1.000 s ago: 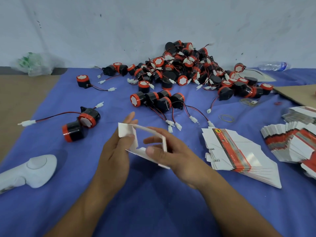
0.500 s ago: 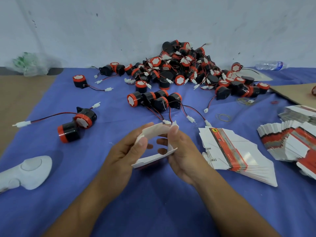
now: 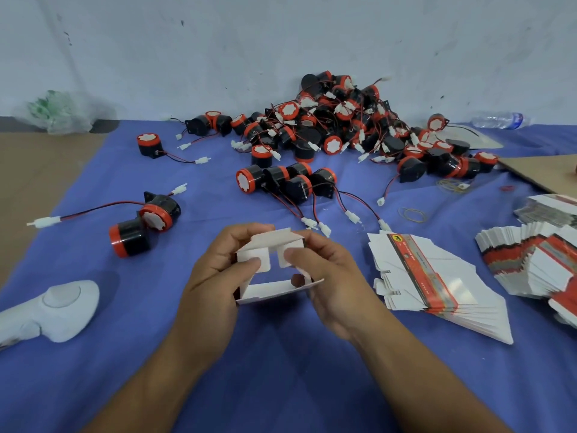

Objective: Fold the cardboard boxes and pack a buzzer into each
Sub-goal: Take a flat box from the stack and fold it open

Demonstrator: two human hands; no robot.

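A white plastic device lies far left on the blue cloth, with two loose buzzers just beyond it. In the middle, the left hand grips the half-folded cardboard box, its thumb pressing one end flap inward. The right hand pinches the box's other side, thumb on the second flap. To the right lies a fanned stack of flat boxes, and the buzzer heap sits behind.

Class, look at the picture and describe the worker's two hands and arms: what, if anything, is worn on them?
Both are bare. The left hand and right hand wear no gloves, and no ring shows. The left forearm and right forearm are uncovered to the frame's edge: no sleeve, watch or bracelet in view.
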